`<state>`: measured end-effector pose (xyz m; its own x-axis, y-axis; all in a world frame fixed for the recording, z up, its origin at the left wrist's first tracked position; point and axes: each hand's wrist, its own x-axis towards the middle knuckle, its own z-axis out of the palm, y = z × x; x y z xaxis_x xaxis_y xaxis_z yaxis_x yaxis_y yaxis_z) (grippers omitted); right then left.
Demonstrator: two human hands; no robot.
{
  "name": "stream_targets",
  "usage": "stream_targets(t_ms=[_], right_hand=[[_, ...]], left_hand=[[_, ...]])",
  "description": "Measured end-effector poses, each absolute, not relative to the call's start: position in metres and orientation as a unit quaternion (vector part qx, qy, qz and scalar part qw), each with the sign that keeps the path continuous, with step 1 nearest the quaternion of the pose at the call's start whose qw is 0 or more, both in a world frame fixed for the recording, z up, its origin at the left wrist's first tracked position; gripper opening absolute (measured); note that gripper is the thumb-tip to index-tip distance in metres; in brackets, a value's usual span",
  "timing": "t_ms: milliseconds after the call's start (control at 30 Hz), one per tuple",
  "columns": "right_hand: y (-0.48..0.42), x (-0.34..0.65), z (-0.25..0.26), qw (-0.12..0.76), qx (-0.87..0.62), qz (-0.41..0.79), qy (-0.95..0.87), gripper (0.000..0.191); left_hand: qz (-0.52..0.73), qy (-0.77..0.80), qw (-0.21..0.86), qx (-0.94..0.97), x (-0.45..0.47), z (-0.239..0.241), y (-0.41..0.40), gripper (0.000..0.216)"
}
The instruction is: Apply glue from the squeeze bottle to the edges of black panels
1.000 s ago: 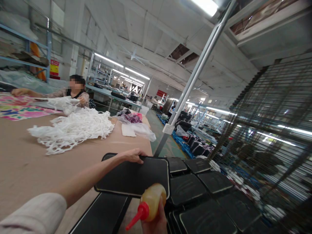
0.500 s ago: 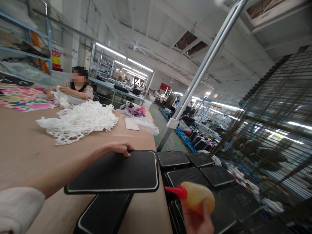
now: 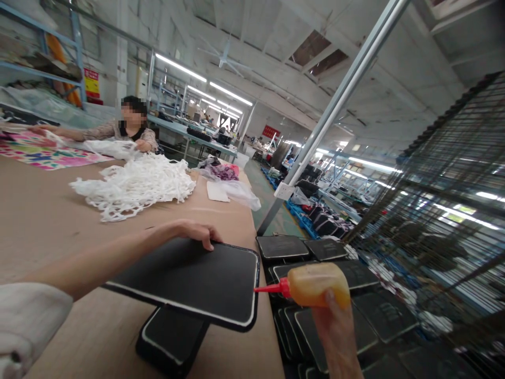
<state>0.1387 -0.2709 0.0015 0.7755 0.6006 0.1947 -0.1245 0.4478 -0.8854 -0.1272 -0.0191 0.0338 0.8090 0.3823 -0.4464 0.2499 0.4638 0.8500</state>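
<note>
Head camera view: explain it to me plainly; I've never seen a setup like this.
There is no machine here, just a person's bare hands, seen by a camera worn on that person's head, looking forward and down. The left hand grips the far edge of a black rounded-corner panel with a whitish line along its border. The right hand holds a squeeze bottle, its red nozzle at the panel's right edge; whether they touch is unclear. Under that panel, another black panel lies on the brown table. Farther back are a white, net-like heap, floral fabric and a co-worker. Stacked panels stand to the right.
</note>
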Motion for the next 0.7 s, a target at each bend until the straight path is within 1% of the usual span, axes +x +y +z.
stream_targets(t_ms=[100, 167, 267, 433, 500, 600, 700], right_hand=[[-0.272, 0.144, -0.005, 0.807, -0.477, 0.231, -0.263, 0.068], [-0.273, 0.144, -0.006, 0.807, -0.474, 0.231, -0.267, 0.071], [-0.277, 0.138, -0.003, 0.806, -0.471, 0.238, -0.268, 0.069], [-0.282, 0.130, 0.002, 0.804, -0.475, 0.239, -0.268, 0.074], [-0.283, 0.129, 0.001, 0.804, -0.479, 0.231, -0.266, 0.074], [-0.285, 0.128, -0.001, 0.802, -0.486, 0.216, -0.272, 0.067], [-0.289, 0.125, -0.004, 0.811, -0.481, 0.207, -0.263, 0.059]], left_hand=[[0.132, 0.368, 0.812, 0.433, -0.129, 0.036, -0.022, 0.033], [0.126, 0.370, 0.816, 0.426, -0.131, 0.036, -0.022, 0.033], [0.069, 0.342, 0.821, 0.452, -0.133, 0.034, -0.021, 0.033], [0.135, 0.336, 0.815, 0.452, -0.138, 0.027, -0.019, 0.031], [0.087, 0.307, 0.792, 0.521, -0.140, 0.026, -0.019, 0.033], [-0.030, 0.233, 0.724, 0.649, -0.142, 0.023, -0.019, 0.035], [-0.067, 0.185, 0.689, 0.697, -0.144, 0.019, -0.019, 0.034]])
